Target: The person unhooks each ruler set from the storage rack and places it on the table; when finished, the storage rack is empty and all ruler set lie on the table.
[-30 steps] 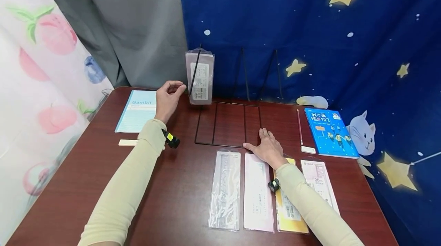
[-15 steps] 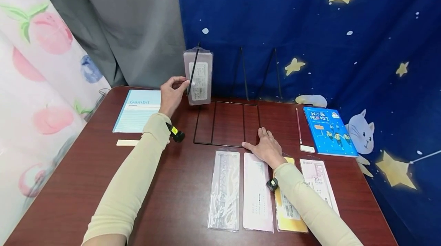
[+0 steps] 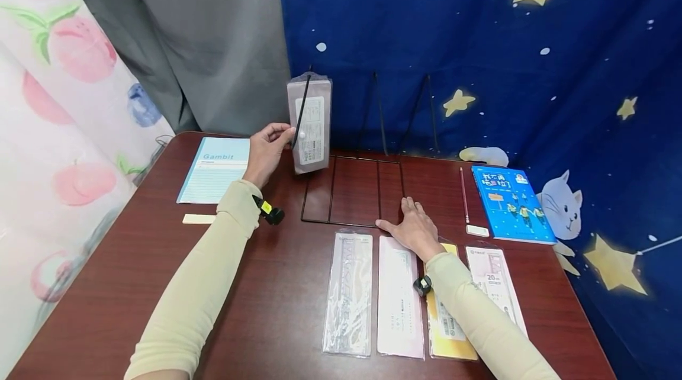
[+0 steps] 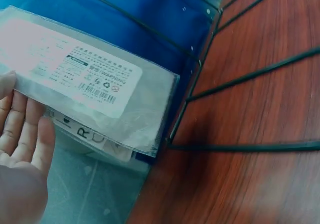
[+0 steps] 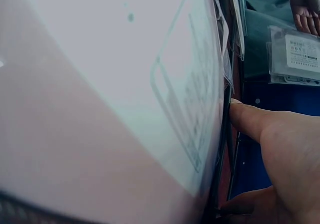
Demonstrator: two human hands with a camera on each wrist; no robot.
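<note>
A flat packet in a clear plastic sleeve, with a white printed label (image 3: pixel 311 125), hangs from the left arm of a black wire rack (image 3: pixel 331 223). My left hand (image 3: pixel 267 152) pinches the packet's left edge. In the left wrist view, the thumb lies on the face of the packet (image 4: pixel 127 119) and the fingers are behind its edge; large letters show on a second layer below. My right hand (image 3: pixel 412 225) rests on the rack's front right corner, fingers extended. The right wrist view shows the thumb (image 5: pixel 247 118) against the dark wire.
In front of the rack lie a clear ruler packet (image 3: pixel 347 297), a pink packet (image 3: pixel 401 303), a yellow one (image 3: pixel 453 341) and a pale one (image 3: pixel 495 285). A notebook (image 3: pixel 213 173) and cream strip (image 3: pixel 198 219) lie left; a pencil (image 3: pixel 463 193), eraser (image 3: pixel 476 230) and blue book (image 3: pixel 514 205) right.
My left hand has moved right to the hanging packet and taken its edge. The packet's lower end has swung slightly toward me. The right hand has stayed on the rack.
</note>
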